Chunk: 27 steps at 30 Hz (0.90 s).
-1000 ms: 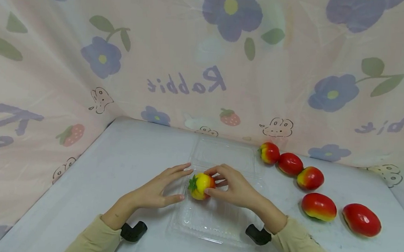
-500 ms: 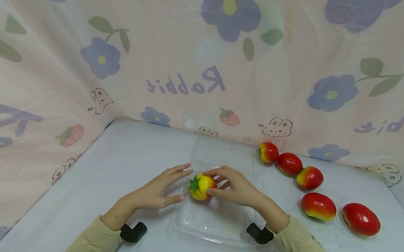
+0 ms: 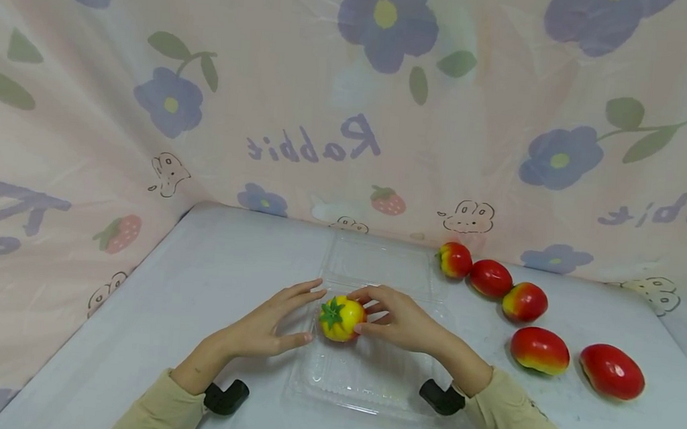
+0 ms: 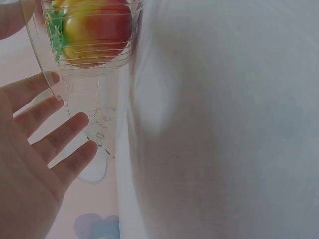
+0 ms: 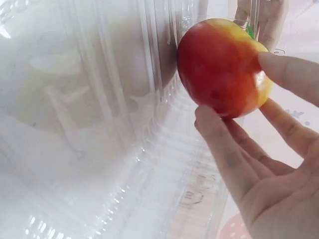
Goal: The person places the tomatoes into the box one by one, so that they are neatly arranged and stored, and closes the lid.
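Note:
A yellow-and-red toy fruit (image 3: pixel 342 319) with a green leafy cap sits in the far left part of a clear plastic clamshell box (image 3: pixel 361 377), its lid (image 3: pixel 384 265) lying open behind. My right hand (image 3: pixel 398 318) holds the fruit from its right side, thumb and fingertips against the skin; the right wrist view shows the fruit's red side (image 5: pixel 214 69). Beside the box's left edge is my left hand (image 3: pixel 262 322), fingers spread and gripping nothing. In the left wrist view, its fingertips (image 4: pixel 50 78) are close to the clear wall; whether they touch is unclear.
To the right of the box, several red-and-yellow toy fruits lie in a curved row, from a small one (image 3: pixel 454 260) at the back to a large oval one (image 3: pixel 612 372). A printed curtain (image 3: pixel 306 70) hangs along the table's (image 3: pixel 219 252) back and left edges.
The fruit has turned slightly in my right hand, so its green cap faces more toward the head camera. My left hand has stayed in place. The head view has shifted a little.

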Available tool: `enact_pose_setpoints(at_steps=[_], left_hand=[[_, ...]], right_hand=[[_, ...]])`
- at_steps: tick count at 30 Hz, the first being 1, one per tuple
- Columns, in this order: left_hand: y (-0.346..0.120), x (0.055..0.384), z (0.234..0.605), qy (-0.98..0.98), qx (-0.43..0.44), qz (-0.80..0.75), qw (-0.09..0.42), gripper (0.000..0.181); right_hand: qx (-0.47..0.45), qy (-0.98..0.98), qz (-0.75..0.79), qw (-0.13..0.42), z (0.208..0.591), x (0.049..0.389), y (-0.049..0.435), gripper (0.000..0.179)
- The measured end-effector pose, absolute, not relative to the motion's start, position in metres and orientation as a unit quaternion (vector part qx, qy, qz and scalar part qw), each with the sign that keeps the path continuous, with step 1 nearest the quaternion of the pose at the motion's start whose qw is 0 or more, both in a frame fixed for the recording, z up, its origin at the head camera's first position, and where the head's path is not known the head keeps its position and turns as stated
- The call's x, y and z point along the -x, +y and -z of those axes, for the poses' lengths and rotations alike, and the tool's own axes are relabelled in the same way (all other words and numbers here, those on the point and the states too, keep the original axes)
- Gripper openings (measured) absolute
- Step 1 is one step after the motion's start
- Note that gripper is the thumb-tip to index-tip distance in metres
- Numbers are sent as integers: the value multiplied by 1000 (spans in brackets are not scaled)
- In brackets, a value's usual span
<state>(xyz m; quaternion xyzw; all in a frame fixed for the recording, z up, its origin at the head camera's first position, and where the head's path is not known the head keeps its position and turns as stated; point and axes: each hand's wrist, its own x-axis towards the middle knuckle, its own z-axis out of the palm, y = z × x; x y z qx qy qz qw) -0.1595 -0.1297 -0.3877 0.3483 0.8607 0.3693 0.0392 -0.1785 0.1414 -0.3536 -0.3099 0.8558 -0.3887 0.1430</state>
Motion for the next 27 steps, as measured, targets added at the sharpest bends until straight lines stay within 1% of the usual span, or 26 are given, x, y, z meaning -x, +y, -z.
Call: enact_pose_setpoints(at_steps=[10, 19, 27], left_hand=[[-132, 160, 389, 860, -345, -373, 40, 65], [-131, 160, 391, 857, -348, -379, 38, 65], [-130, 160, 390, 857, -348, -378, 34, 65]], right_hand=[[312, 862, 374, 137, 350, 177, 144, 50], [305, 866, 369, 145, 352, 177, 142, 45], [300, 873, 359, 138, 349, 175, 142, 46]])
